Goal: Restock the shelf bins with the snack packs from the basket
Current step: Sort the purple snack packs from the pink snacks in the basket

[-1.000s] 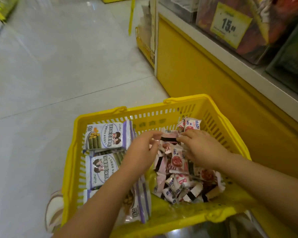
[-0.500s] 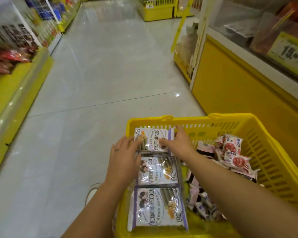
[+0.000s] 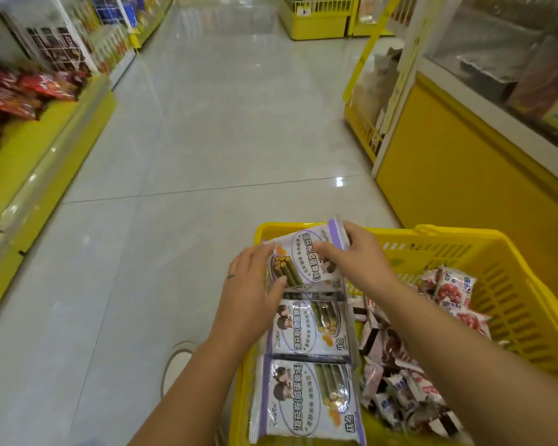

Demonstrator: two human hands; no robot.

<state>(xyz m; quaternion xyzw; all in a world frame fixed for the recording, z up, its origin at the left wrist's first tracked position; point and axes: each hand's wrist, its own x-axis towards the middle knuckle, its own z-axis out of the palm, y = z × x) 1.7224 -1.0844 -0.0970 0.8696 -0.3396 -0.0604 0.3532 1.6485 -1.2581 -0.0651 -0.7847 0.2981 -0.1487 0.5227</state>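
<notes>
Pack (image 3: 298, 252), flat glossy plastic rectangle

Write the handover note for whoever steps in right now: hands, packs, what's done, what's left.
Left hand and right hand: both grip the top purple pack, tilted up over the far end of the yellow basket.
Two more purple packs lie flat on the basket's left side; small red-and-white packs are heaped on its right.
Done: one pack in hand.
Left: carry it to the shelf bins on the right, then the rest.
</notes>
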